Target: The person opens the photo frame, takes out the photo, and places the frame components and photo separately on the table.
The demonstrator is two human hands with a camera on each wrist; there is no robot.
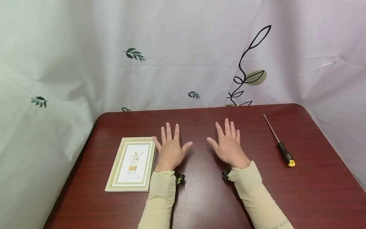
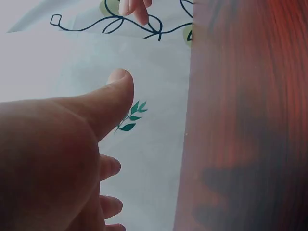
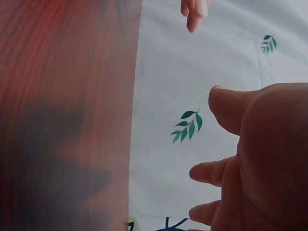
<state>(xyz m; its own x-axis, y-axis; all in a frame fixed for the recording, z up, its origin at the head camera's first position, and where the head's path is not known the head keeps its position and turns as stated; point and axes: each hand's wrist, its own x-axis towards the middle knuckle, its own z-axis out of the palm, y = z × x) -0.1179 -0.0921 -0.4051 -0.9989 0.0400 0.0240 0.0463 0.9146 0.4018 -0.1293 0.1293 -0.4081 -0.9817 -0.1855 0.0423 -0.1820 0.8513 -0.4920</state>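
Note:
Palm down and fingers spread, my left hand (image 1: pixel 171 152) hovers over the table beside the picture frame (image 1: pixel 152 159); its little finger overlaps the frame's upper right corner in the head view, and I cannot tell if they touch. The frame lies flat, with a pale green and white border around a print of a potted plant. My right hand (image 1: pixel 231 149), also spread and holding nothing, is above the middle of the table. To its right lies a screwdriver (image 1: pixel 283 152) with a black and yellow handle, its metal shaft pointing to the far edge. Both wrist views show bare fingers.
The dark red wooden table (image 1: pixel 200 203) has rounded far corners. A white curtain (image 1: pixel 177 38) with leaf prints hangs behind it and along both sides. Dark straps (image 1: pixel 179 178) sit at the wrists, by the cream sleeves.

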